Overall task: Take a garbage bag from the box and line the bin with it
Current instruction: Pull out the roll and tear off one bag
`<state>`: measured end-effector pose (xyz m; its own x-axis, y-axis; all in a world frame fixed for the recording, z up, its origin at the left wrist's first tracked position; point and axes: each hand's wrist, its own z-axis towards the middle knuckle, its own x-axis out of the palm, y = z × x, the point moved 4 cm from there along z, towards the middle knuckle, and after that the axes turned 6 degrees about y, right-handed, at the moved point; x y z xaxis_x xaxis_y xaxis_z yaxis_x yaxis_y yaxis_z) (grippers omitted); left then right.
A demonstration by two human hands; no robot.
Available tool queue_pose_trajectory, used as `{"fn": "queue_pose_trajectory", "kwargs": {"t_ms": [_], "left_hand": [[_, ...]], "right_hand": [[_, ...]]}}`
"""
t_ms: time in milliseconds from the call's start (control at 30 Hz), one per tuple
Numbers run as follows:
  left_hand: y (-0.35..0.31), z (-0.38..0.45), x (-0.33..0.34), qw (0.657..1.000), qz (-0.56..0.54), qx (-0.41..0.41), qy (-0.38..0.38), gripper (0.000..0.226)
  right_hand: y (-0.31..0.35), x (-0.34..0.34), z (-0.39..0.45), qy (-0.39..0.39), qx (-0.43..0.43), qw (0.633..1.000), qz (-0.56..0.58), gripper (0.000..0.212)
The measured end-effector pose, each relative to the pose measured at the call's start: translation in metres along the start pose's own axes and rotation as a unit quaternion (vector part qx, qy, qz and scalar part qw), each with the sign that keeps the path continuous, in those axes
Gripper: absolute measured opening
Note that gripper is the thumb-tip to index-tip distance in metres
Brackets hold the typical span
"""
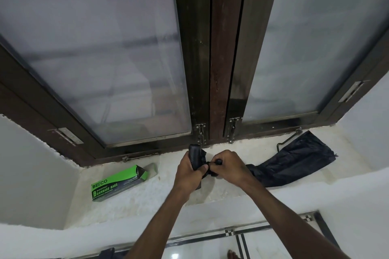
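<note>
My left hand grips a black roll of garbage bags upright over the white window sill. Right beside it, my right hand pinches the black plastic where one bag joins the roll. That bag trails off to the right and lies crumpled and partly unrolled on the sill. The green and black garbage bag box lies on its side at the left of the sill, its end flap open. No bin shows in the frame.
A dark wooden window frame with frosted panes rises right behind the sill, with bolts and a metal stay at its foot. White walls close in both sides. Below is a tiled floor with a bare foot.
</note>
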<state>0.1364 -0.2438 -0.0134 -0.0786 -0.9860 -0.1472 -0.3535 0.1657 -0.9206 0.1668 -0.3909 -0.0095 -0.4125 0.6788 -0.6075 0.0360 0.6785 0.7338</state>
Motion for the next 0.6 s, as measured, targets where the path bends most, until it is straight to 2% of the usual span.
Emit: {"fn": "queue_pose_trajectory", "kwargs": {"t_ms": [367, 600], "left_hand": [[-0.006, 0.001, -0.002, 1.000, -0.011, 0.003, 0.010, 0.039], [-0.004, 0.003, -0.005, 0.996, -0.081, -0.025, -0.003, 0.029]], "right_hand": [[0.003, 0.003, 0.006, -0.014, 0.017, 1.000, 0.000, 0.026], [0.005, 0.004, 0.011, -0.029, -0.009, 1.000, 0.000, 0.020]]}}
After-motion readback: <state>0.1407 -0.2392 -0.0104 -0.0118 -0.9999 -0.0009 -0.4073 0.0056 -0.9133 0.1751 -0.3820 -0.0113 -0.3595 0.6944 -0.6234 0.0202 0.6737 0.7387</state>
